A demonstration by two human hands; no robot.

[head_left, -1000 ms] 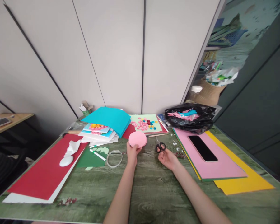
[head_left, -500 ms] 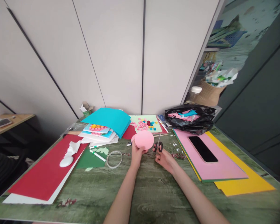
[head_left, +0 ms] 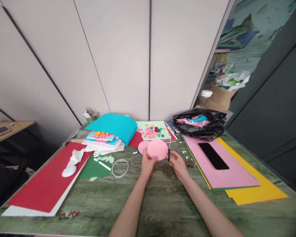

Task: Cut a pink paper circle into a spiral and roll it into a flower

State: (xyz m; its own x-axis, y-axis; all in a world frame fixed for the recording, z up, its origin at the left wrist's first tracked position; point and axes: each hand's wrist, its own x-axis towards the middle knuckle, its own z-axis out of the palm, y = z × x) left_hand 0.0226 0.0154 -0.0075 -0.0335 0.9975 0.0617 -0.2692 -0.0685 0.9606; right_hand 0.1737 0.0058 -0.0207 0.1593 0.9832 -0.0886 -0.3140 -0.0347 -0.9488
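Note:
My left hand [head_left: 146, 163] is closed on a round pink paper disc [head_left: 157, 149], holding it upright above the green table [head_left: 162, 204]. A second, smaller pink piece [head_left: 142, 146] shows just behind it on the left. My right hand [head_left: 178, 163] grips black-handled scissors [head_left: 169, 149], blades pointing up at the disc's right edge. Both hands are close together at the table's middle.
A red sheet [head_left: 46, 182] with white lumps lies left, a tape ring [head_left: 120, 168] and white markers near the hands. Cyan paper [head_left: 113, 126] tops a stack behind. Pink and yellow sheets [head_left: 227, 171] with a black phone [head_left: 213, 155] lie right; a black bag [head_left: 202, 126] behind.
The right hand lifted the scissors from the table and brought them left to the disc's edge. The left hand shifted the pink disc slightly right and up.

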